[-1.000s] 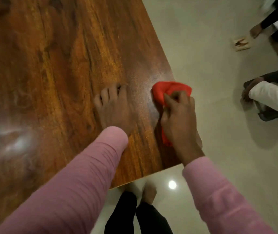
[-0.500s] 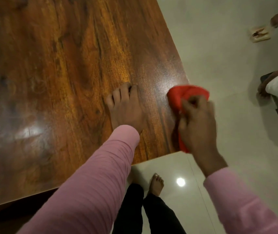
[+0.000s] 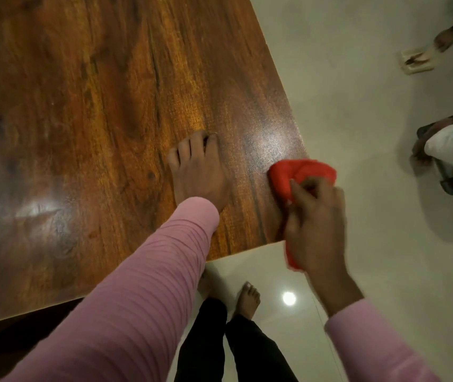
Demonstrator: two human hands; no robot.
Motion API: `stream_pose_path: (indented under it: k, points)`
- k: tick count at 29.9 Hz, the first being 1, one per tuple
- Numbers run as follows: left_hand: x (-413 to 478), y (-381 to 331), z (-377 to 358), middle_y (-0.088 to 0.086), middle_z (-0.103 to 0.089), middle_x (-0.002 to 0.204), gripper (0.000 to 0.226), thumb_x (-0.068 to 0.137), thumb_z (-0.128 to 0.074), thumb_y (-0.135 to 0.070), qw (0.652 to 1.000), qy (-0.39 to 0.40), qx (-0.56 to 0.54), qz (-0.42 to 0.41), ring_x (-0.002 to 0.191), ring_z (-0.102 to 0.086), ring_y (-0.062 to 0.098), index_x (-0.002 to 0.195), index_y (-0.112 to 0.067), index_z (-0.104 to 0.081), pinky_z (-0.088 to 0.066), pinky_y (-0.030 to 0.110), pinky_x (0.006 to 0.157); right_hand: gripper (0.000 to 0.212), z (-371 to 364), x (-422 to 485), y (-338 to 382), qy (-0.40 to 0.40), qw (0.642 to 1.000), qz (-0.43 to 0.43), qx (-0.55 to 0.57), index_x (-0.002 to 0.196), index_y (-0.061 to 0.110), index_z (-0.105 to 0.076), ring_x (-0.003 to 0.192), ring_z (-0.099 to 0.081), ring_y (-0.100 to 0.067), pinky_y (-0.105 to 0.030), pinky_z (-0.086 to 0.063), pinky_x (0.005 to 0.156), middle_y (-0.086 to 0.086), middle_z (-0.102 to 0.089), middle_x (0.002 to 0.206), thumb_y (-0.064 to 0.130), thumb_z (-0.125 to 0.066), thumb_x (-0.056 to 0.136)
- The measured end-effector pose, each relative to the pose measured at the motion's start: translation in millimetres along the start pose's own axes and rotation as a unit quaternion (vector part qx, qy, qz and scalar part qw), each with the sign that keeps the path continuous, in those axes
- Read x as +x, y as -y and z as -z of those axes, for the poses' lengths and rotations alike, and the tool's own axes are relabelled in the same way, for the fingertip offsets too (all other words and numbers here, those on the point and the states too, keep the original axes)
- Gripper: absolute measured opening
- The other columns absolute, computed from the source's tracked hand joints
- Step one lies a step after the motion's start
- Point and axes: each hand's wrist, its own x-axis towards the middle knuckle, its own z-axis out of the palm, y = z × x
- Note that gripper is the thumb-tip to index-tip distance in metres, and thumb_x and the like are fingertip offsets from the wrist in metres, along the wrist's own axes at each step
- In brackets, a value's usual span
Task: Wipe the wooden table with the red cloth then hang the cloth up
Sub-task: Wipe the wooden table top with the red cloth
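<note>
Counting left to right: one wooden bench (image 3: 87, 111), two hands, one red cloth (image 3: 299, 175), and a pale tiled floor (image 3: 357, 106) off to the right. The left hand (image 3: 196, 172) lies flat on the bench, palm down, fingers stretched out and close together, holding nothing. Its pink sleeve (image 3: 137, 293) runs back toward the camera. Two black trouser legs (image 3: 219, 340) and one bare foot (image 3: 247, 299) show on the floor below the bench's near edge.

The right hand (image 3: 316, 224) is bunched around the cloth, fingers curled tight into it. The cloth sits right at the bench's near right corner, partly on the wood and partly hanging past both edges. The hand is a bit motion-blurred.

Compared with half a second ago, the cloth and right hand have slid further out toward the corner, so more of the red now pokes over the edge. The left hand hasn't budged on the wood. Far right, other people's limbs and one small flat pale thing (image 3: 418, 60) on the floor are visible, too blurry to say more.
</note>
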Motion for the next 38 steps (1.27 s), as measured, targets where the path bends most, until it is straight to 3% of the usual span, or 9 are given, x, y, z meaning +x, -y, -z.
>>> stream_pose_path:
  k: [4,7,12,20,25,28,33,35,38]
  points:
    - [-1.1,-0.3,3.2,0.008,-0.052,0.128,0.05,0.083,-0.036,-0.025,1.0,-0.007,-0.008,0.004,0.117,-0.045,0.03,0.127,-0.015,-0.056,-0.029,0.046,0.101,0.039,-1.5,-25.8,11.0,0.058,0.991,0.123,0.004,0.113,0.009,-0.069,0.092,-0.052,-0.031,-0.032,-0.046,0.068,-0.01,-0.06,0.107,0.0,-0.066,0.075]
    - [-0.9,2.7,0.1,0.009,-0.052,0.128,0.043,0.087,-0.046,-0.02,1.0,-0.005,-0.005,0.002,0.116,-0.045,0.03,0.128,-0.014,-0.056,-0.029,0.046,0.1,0.038,4.7,6.5,-12.4,0.025,0.998,0.051,-0.021,0.114,0.01,-0.068,0.094,-0.048,-0.034,-0.035,-0.047,0.07,-0.013,-0.058,0.111,0.0,-0.063,0.077]
    - [0.7,1.1,0.3,0.009,-0.052,0.126,0.043,0.085,-0.047,-0.019,1.0,0.007,-0.009,0.002,0.114,-0.045,0.031,0.128,-0.013,-0.055,-0.029,0.047,0.099,0.029,-3.8,67.6,-15.3,-0.014,0.998,-0.027,-0.05,0.111,0.01,-0.069,0.1,-0.044,-0.032,-0.025,-0.03,0.074,-0.012,-0.056,0.112,0.006,-0.056,0.085]
    - [-1.0,1.8,6.4,0.006,-0.05,0.132,0.046,0.086,-0.049,-0.022,0.999,0.04,-0.027,0.011,0.12,-0.042,0.028,0.131,-0.016,-0.052,-0.027,0.044,0.102,0.042,-13.3,14.9,17.9,0.07,0.984,0.159,-0.031,0.115,0.011,-0.068,0.097,-0.053,-0.03,-0.033,-0.048,0.075,-0.009,-0.061,0.111,0.002,-0.067,0.074]
    - [1.4,1.3,10.5,0.007,-0.049,0.135,0.046,0.087,-0.045,-0.021,0.997,0.061,-0.045,0.016,0.121,-0.042,0.029,0.133,-0.015,-0.051,-0.029,0.047,0.103,0.038,-8.0,54.3,-9.7,0.008,1.0,0.009,-0.024,0.117,0.008,-0.067,0.096,-0.047,-0.034,-0.043,-0.051,0.074,-0.012,-0.058,0.113,0.0,-0.061,0.08]
    - [2.4,-1.1,15.0,0.009,-0.052,0.132,0.048,0.086,-0.038,-0.024,0.996,0.073,-0.048,0.016,0.119,-0.046,0.03,0.131,-0.015,-0.053,-0.034,0.048,0.101,0.036,-15.9,59.1,8.6,-0.005,1.0,-0.018,-0.025,0.117,0.008,-0.066,0.099,-0.046,-0.032,-0.041,-0.049,0.077,-0.011,-0.057,0.114,0.003,-0.059,0.082]
    - [6.3,1.2,21.0,0.007,-0.057,0.128,0.05,0.084,-0.034,-0.03,0.992,0.104,-0.07,0.031,0.114,-0.051,0.029,0.127,-0.016,-0.058,-0.039,0.046,0.099,0.042,-23.1,35.8,43.2,0.078,0.994,0.078,-0.024,0.116,0.011,-0.067,0.097,-0.053,-0.03,-0.036,-0.049,0.075,-0.009,-0.061,0.111,-0.001,-0.068,0.076]
    - [7.4,1.2,26.4,0.007,-0.056,0.129,0.054,0.083,-0.03,-0.03,0.987,0.125,-0.092,0.034,0.115,-0.051,0.029,0.127,-0.016,-0.058,-0.038,0.047,0.1,0.037,-15.0,44.7,45.8,0.115,0.992,0.051,0.03,0.117,0.013,-0.067,0.1,-0.053,-0.025,-0.033,-0.046,0.08,-0.004,-0.062,0.112,0.003,-0.067,0.082]
    - [8.6,4.6,31.1,0.006,-0.055,0.13,0.045,0.083,-0.047,-0.022,0.98,0.139,-0.129,0.061,0.118,-0.049,0.029,0.127,-0.016,-0.058,-0.034,0.047,0.103,0.027,-1.5,58.7,40.5,0.174,0.973,-0.051,0.145,0.116,0.022,-0.067,0.102,-0.054,-0.011,-0.025,-0.041,0.083,0.009,-0.061,0.116,0.019,-0.062,0.09]
